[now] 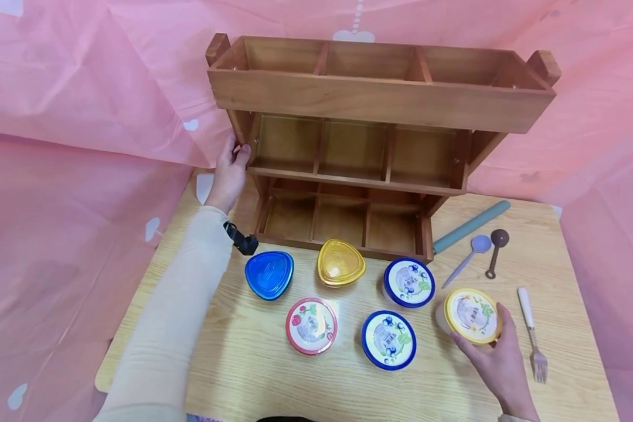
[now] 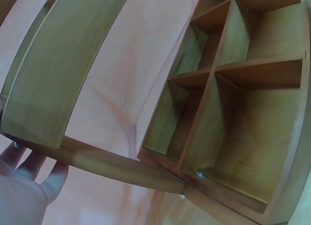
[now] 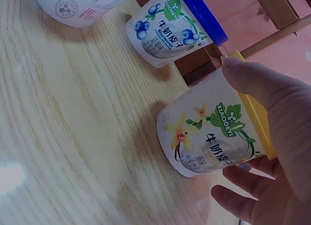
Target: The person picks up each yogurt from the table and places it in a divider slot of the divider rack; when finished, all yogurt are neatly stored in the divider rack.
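Six lidded tubs sit on the pale wooden counter (image 1: 274,375) in front of a three-tier wooden rack with divided compartments (image 1: 380,105). The right hand (image 1: 493,357) curls its fingers (image 3: 243,198) and thumb round the yellow-lidded round tub with a vanilla-flower label (image 1: 472,315), which rests on the counter near its right front edge, just beside a blue-lidded blueberry tub (image 1: 408,282). The left hand (image 1: 229,173) grasps the rack's left side post at the middle tier, fingers (image 2: 53,179) wrapped behind the wood. Right of the held tub lies a white-handled fork (image 1: 533,337); behind it lie a lilac spoon (image 1: 466,258), a brown scoop (image 1: 496,251) and a teal stick (image 1: 472,225).
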Action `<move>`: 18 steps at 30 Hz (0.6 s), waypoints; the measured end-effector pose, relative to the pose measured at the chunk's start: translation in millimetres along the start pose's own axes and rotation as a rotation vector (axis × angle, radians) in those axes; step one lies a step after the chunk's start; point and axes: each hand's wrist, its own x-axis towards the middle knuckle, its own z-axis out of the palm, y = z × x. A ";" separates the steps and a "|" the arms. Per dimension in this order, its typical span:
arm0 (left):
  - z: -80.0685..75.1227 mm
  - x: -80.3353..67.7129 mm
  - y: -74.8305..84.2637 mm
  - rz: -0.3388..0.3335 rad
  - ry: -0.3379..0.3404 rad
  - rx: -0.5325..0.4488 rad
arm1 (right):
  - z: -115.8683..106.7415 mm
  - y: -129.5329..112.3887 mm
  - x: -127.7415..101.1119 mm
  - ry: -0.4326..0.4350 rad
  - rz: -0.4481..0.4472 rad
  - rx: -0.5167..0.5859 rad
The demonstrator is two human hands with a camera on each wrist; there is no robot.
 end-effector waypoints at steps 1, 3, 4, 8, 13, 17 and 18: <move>-0.2 0.0 -0.1 0.003 0.000 0.005 | -0.9 -0.9 -0.5 0.002 -0.007 0.000; -0.5 -0.2 0.1 0.006 -0.002 0.012 | -2.8 -3.5 -1.5 0.013 -0.020 0.000; -0.5 -0.5 0.5 0.007 -0.004 0.017 | -4.1 -5.5 -1.6 0.023 -0.028 0.001; -1.2 -2.3 1.8 0.007 -0.013 0.039 | -11.6 -16.7 -1.1 0.054 -0.068 0.016; -1.1 -3.8 2.5 0.001 -0.017 0.040 | -24.2 -33.6 1.8 0.080 -0.120 0.007; 0.2 -3.7 3.1 -0.004 -0.018 0.054 | -33.9 -47.2 7.4 0.109 -0.163 0.002; 0.7 -3.7 3.4 -0.009 -0.019 0.062 | -36.1 -50.9 9.4 0.113 -0.175 0.005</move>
